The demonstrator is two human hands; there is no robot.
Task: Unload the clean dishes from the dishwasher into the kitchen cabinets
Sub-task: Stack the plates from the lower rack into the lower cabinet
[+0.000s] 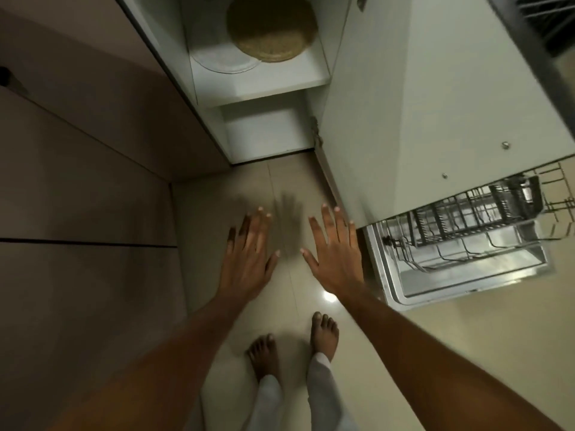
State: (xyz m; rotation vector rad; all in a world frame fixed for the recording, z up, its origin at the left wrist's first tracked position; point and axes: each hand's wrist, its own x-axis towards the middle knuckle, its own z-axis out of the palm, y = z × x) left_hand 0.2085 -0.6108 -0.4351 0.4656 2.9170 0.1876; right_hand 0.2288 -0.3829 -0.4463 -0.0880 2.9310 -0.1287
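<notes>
My left hand (247, 256) and my right hand (337, 253) are stretched out side by side over the floor, palms down, fingers straight and spread, holding nothing. To the right, the dishwasher (466, 275) stands with its door lowered, and its dark wire rack (473, 213) is pulled out; I make out no dishes in the visible part. Straight ahead an open cabinet (264, 88) shows a white shelf with a round woven mat (270, 29) and a clear glass plate (224, 62) lying partly under it.
A white cabinet door (420, 104) swings open between the cabinet and the dishwasher. Brown closed cabinet fronts (93, 181) fill the left side. My bare feet (292, 346) stand on the glossy beige tiled floor (466, 353).
</notes>
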